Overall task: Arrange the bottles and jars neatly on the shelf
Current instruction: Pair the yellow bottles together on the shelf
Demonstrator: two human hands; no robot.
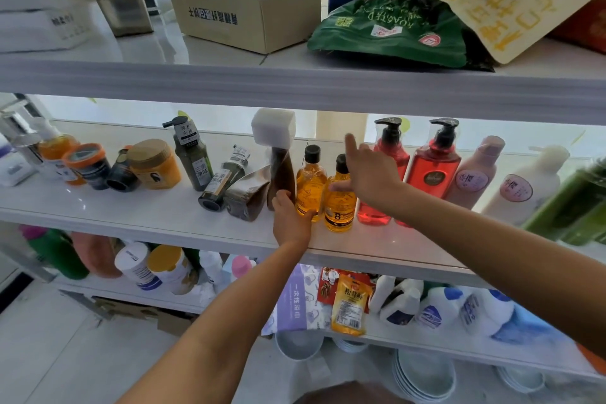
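Note:
On the middle shelf two amber bottles with black caps stand side by side. My left hand grips the base of the left amber bottle, beside a brown bottle with a white square cap. With fingers spread, my right hand is open, and its thumb touches the right amber bottle. Behind that hand stand two red pump bottles, followed to the right by a pink bottle and a white bottle. A dark green bottle and a brown bottle lie on their sides to the left.
Further left are an upright dark green pump bottle, orange jars and a dark jar. Green bottles stand far right. A cardboard box and a green bag sit on the upper shelf. Bottles and snack packs fill the lower shelf, with plates below.

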